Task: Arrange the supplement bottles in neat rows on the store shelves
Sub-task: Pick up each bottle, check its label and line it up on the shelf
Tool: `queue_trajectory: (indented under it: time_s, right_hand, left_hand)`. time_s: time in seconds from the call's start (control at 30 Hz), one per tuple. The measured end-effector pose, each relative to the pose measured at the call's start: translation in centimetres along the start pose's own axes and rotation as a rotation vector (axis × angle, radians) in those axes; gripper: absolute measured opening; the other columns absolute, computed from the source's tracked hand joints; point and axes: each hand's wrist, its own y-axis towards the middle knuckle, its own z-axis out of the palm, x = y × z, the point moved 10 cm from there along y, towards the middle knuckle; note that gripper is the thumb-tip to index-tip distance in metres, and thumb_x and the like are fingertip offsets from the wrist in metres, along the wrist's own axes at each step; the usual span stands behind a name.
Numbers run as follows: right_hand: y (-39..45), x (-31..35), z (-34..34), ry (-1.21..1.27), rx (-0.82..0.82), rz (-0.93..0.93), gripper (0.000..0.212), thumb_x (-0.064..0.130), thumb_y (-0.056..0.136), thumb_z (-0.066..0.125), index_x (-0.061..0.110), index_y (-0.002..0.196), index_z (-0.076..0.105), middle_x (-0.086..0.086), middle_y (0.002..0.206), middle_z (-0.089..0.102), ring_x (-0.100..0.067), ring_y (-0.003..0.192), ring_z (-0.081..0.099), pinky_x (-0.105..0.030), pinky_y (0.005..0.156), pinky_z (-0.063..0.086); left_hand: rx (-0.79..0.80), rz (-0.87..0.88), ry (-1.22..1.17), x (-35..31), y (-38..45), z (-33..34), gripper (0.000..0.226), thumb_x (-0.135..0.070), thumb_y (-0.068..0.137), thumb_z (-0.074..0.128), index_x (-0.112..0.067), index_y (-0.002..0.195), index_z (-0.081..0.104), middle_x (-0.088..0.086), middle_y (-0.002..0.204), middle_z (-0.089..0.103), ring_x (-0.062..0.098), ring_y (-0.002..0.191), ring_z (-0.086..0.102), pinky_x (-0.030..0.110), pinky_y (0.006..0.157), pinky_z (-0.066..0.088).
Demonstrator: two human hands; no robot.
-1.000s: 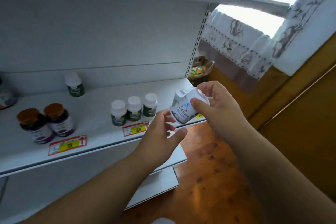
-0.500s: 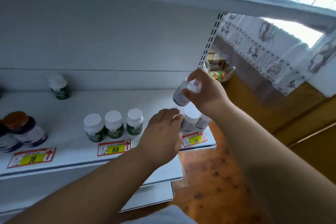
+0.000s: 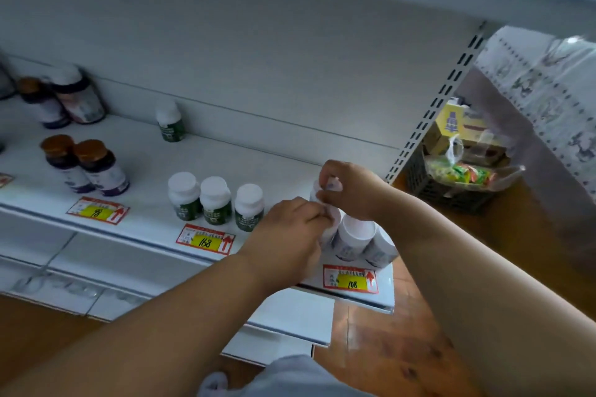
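On the white shelf (image 3: 145, 171), near its right end, my right hand (image 3: 351, 190) grips the top of a white-capped bottle (image 3: 317, 192) standing behind the front row. My left hand (image 3: 287, 235) curls around another white bottle (image 3: 333, 219) at the left of that row; most of it is hidden by my fingers. Two more white bottles with pale labels (image 3: 354, 237) stand to its right above the 108 price tag (image 3: 350, 279). Three green-label bottles (image 3: 214, 200) stand in a row above the 168 tag (image 3: 204, 240).
A lone green-label bottle (image 3: 169, 121) stands by the back panel. Brown-capped dark bottles (image 3: 85, 164) and others (image 3: 61, 100) stand at the left. A slotted upright (image 3: 435, 106) ends the shelf; beyond it a dark basket of goods (image 3: 458, 171) sits on a wooden surface. Lower shelves project below.
My right hand came down from mid-air and brought its bottle to the shelf behind the front row. My left hand moved onto the leftmost front bottle. The camera tilted down and nearer.
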Motion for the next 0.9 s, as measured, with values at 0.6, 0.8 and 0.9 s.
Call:
queue_trajectory:
  time_s: [0.6, 0.8, 0.9]
  right_hand:
    - [2.0, 11.7, -1.8, 0.139, -0.259, -0.186, 0.014, 0.034, 0.090, 0.057, 0.022, 0.093, 0.062, 0.002, 0.102, 0.059, -0.017, 0.091, 0.055, -0.032, 0.076, 0.046]
    - [9.3, 20.5, 2.3, 0.010, -0.199, -0.223, 0.027, 0.041, 0.093, 0.053, 0.025, 0.113, 0.058, 0.003, 0.115, 0.056, -0.016, 0.099, 0.056, -0.027, 0.076, 0.040]
    - [14.9, 24.5, 4.2, -0.019, -0.161, -0.219, 0.040, 0.034, 0.092, 0.056, 0.016, 0.128, 0.054, -0.009, 0.124, 0.054, -0.026, 0.109, 0.055, -0.030, 0.083, 0.041]
  left_hand:
    - [-0.213, -0.281, 0.019, 8.5, -4.7, -9.8, 0.035, -0.012, 0.073, 0.067, -0.015, 0.108, 0.068, 0.003, 0.107, 0.066, 0.023, 0.097, 0.059, 0.033, 0.086, 0.044]
    - [-0.251, -0.344, 0.015, 18.9, -8.1, -14.7, 0.033, -0.008, 0.074, 0.067, -0.009, 0.107, 0.069, 0.009, 0.105, 0.067, 0.029, 0.094, 0.060, 0.038, 0.082, 0.050]
    - [-0.277, -0.299, 0.042, 23.5, -9.4, -17.2, 0.031, -0.006, 0.072, 0.069, -0.006, 0.104, 0.070, 0.011, 0.101, 0.067, 0.030, 0.089, 0.061, 0.033, 0.076, 0.046]
